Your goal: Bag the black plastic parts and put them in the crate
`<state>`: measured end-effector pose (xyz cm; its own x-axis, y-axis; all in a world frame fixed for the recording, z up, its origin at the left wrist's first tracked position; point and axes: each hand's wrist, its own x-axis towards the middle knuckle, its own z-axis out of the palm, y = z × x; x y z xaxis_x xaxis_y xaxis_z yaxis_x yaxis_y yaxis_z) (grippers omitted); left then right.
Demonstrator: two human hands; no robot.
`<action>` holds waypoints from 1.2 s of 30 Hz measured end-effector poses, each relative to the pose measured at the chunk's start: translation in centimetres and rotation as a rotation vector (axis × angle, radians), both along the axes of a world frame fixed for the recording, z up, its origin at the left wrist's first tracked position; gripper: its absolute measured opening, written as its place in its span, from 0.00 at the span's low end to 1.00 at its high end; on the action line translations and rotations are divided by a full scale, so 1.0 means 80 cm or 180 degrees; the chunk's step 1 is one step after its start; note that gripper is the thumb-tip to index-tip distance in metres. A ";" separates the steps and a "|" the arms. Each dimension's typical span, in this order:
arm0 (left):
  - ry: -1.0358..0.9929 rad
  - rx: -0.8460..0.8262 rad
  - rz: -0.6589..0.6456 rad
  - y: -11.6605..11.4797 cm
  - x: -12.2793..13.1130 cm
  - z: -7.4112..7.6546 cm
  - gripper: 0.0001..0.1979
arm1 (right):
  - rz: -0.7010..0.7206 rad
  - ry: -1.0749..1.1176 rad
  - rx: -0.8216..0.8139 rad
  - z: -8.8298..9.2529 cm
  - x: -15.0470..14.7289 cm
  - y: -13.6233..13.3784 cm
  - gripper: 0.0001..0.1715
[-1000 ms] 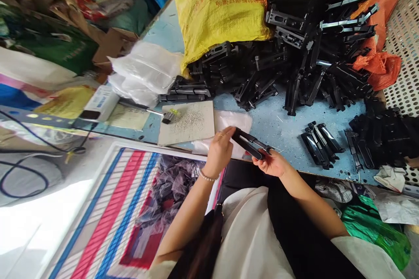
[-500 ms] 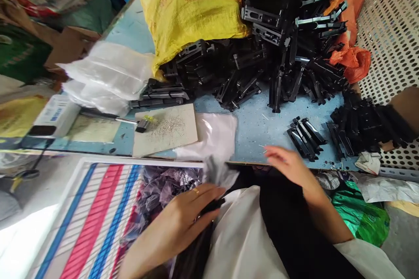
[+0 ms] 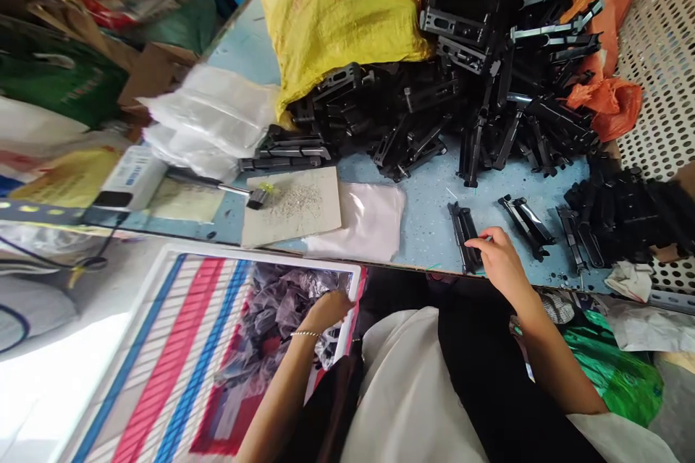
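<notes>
My right hand (image 3: pixel 502 260) has its thumb and fingers closed at the edge of a pair of long, narrow black parts (image 3: pixel 461 228) lying side by side near the table's front edge. A second small group of these black parts (image 3: pixel 526 221) is just to the right of that hand. My left hand (image 3: pixel 329 309) is low over a striped woven bag (image 3: pixel 179 347), at its white rim. Dark parts in thin plastic wrap (image 3: pixel 282 311) fill the bag's opening under it. The left fingers point down and are mostly hidden, so their hold does not show.
A large pile of black parts (image 3: pixel 402 98) spills from a yellow sack (image 3: pixel 342 7) at the back. More parts stack at the right beside a perforated white panel (image 3: pixel 659 101). Left of centre are flat clear plastic bags (image 3: pixel 369 221), a board (image 3: pixel 320 221) and a metal-shafted tool (image 3: pixel 233 189).
My left hand moved from my lap to over the striped bag; the grey plastic wrapping it held is no longer seen there. My right hand came down, and two black parts now lie further left.
</notes>
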<state>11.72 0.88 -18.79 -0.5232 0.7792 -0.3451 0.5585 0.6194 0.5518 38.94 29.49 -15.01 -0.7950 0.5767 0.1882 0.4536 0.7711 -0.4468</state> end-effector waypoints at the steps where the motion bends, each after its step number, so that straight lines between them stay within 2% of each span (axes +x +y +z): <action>1: -0.0071 0.0001 -0.0024 0.017 0.000 0.015 0.23 | -0.0001 0.0033 -0.0082 0.001 -0.002 -0.001 0.22; 2: -0.0031 0.0093 -0.0003 0.038 0.002 0.030 0.22 | -0.0027 0.0027 -0.0147 0.002 -0.003 -0.002 0.19; 4: 0.0485 0.0430 0.0119 0.085 0.009 0.054 0.19 | -0.0208 -0.0096 -0.0189 0.003 -0.005 -0.006 0.13; 7: 0.1412 0.0580 0.0106 0.149 0.017 0.068 0.16 | -0.0628 -0.0527 -0.0247 0.004 0.000 -0.012 0.20; 9: 0.1294 0.0474 0.0092 0.171 0.009 0.066 0.12 | -0.0836 -0.0911 -0.0396 0.004 0.009 -0.010 0.21; 12: 0.0365 0.0724 0.0746 0.173 -0.016 0.059 0.05 | -0.0949 -0.0820 -0.0958 0.005 0.017 -0.003 0.21; 13: -0.0052 0.0849 0.1043 0.168 -0.025 0.057 0.06 | -0.0925 -0.0564 -0.1364 0.006 0.014 -0.002 0.21; 15: -0.0826 0.1084 0.1449 0.158 -0.037 0.055 0.13 | -0.0864 0.0094 -0.2573 0.009 -0.001 -0.004 0.23; 18: -0.1350 0.1439 0.1646 0.149 -0.040 0.053 0.13 | -0.0697 0.0889 -0.4646 0.014 -0.040 -0.024 0.25; 20: -0.1189 0.1543 0.1618 0.147 -0.036 0.050 0.10 | -0.0458 0.1146 -0.5702 0.013 -0.070 -0.043 0.24; 22: -0.0646 0.1500 0.1325 0.145 -0.035 0.048 0.09 | -0.0312 0.1138 -0.6507 0.009 -0.095 -0.060 0.22; 26: 0.0405 0.1408 0.0546 0.134 -0.035 0.050 0.19 | -0.0733 0.0807 -0.7570 -0.006 -0.124 -0.076 0.19; 29: 0.0986 0.1762 -0.0045 0.120 -0.014 0.065 0.22 | -0.0763 0.0706 -0.7762 -0.016 -0.130 -0.074 0.18; 32: 0.1277 0.2311 -0.1201 0.111 0.030 0.085 0.31 | -0.0890 0.0969 -0.7366 -0.020 -0.128 -0.072 0.15; 34: 0.1201 0.2341 -0.1665 0.110 0.059 0.097 0.37 | -0.0857 0.1219 -0.6734 -0.016 -0.123 -0.077 0.16; 36: 0.1172 0.2153 -0.1822 0.112 0.077 0.107 0.38 | -0.0571 0.1247 -0.5597 -0.004 -0.115 -0.085 0.16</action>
<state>17.89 9.82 -10.23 0.0127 0.9242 0.3816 0.8873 -0.1864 0.4218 29.75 22.68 -15.35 -0.7717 0.3525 -0.5294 0.1483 -0.7097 -0.6887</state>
